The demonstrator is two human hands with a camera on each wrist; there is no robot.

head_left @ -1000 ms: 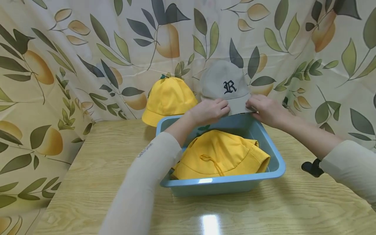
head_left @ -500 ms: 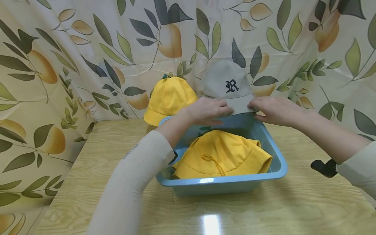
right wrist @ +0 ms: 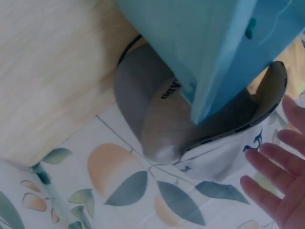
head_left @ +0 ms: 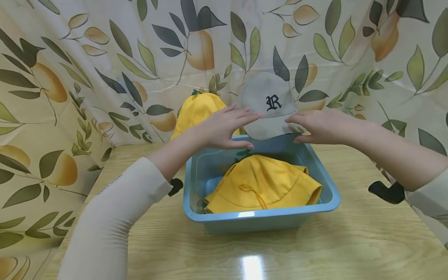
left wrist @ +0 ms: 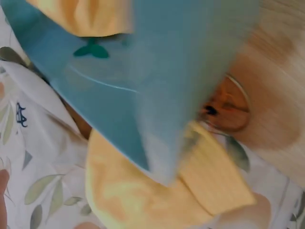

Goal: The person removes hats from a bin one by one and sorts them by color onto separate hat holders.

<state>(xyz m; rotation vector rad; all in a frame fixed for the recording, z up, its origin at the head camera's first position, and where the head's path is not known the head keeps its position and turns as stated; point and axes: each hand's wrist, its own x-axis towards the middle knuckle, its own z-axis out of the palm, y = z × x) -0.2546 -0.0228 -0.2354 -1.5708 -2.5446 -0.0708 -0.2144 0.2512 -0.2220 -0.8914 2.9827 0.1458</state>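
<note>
A light grey baseball cap (head_left: 267,91) with a black R stands behind the blue bin (head_left: 266,214), brim toward me. My left hand (head_left: 227,126) is off the cap, fingers extended and thumb apart, over the bin's back left. With fingers spread, my right hand (head_left: 325,126) is close to the right side of the brim; in the head view I cannot tell if it touches. Spread fingers (right wrist: 269,174) show beside the cap in the right wrist view, holding nothing. Inside the bin lies a yellow bucket hat (head_left: 266,179) with a cord loop.
Another yellow hat (head_left: 197,111) stands behind the bin's left corner, partly hidden by my left hand. A leaf-and-fruit patterned curtain (head_left: 122,70) backs the wooden table (head_left: 157,249). A round orange-brown thing (left wrist: 231,105) appears beside the bin in the left wrist view.
My left hand has let go of the cap's brim and moved left. The right hand has loosened its pinch and spread its fingers. The cap stays behind the bin.
</note>
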